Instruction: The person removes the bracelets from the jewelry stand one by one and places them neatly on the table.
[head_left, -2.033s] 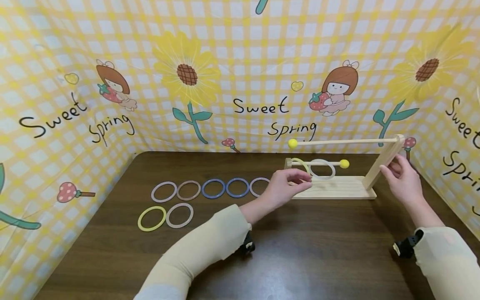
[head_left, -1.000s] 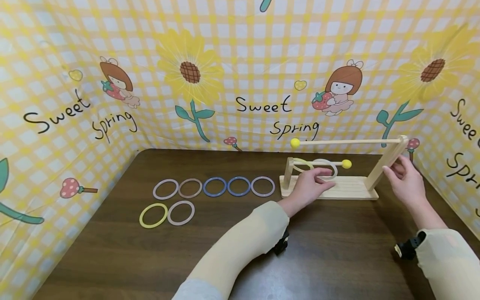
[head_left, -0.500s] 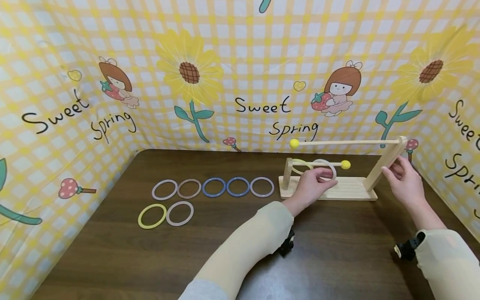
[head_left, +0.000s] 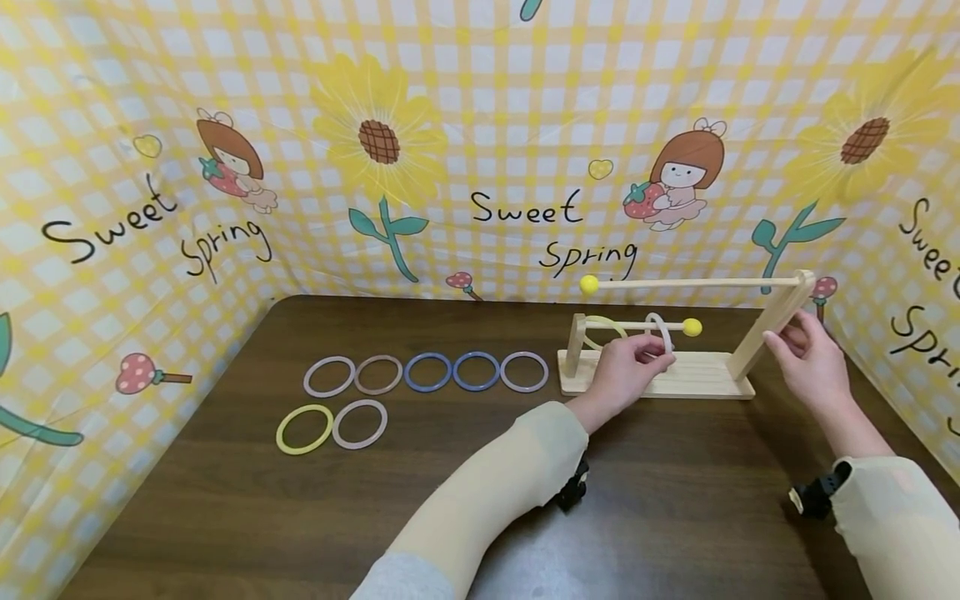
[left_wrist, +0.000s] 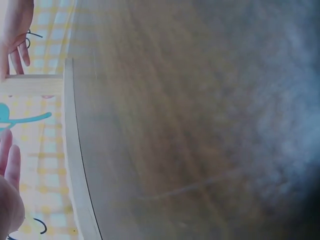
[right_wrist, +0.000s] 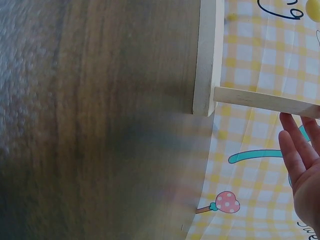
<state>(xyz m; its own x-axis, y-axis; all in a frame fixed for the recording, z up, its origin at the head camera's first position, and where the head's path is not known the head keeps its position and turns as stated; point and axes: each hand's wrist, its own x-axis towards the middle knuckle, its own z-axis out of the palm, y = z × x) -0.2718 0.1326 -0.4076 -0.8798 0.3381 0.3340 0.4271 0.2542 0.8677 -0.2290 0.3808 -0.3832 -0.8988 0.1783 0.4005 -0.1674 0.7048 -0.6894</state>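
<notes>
A wooden stand (head_left: 697,377) sits at the table's back right, with a tall post (head_left: 774,321) and two rods tipped with yellow balls. On the lower rod (head_left: 637,326) hang a yellow ring (head_left: 602,323) and a white ring (head_left: 660,332). My left hand (head_left: 626,368) pinches the white ring at its lower edge, and the ring is turned nearly edge-on. My right hand (head_left: 806,358) touches the tall post with fairly straight fingers (right_wrist: 300,150). The left wrist view shows only the stand's base edge (left_wrist: 75,150) and blurred tabletop.
Several loose rings lie left of the stand: a back row from a pale ring (head_left: 329,377) through two blue ones (head_left: 428,372) to a pink one (head_left: 524,372), with a yellow ring (head_left: 304,429) and a pale pink ring (head_left: 360,423) in front. A printed yellow cloth backdrop (head_left: 480,125) surrounds the table.
My left hand moved right from the stand's short post to the white ring and turned it edge-on on the lower rod. The right hand stayed at the tall post.
</notes>
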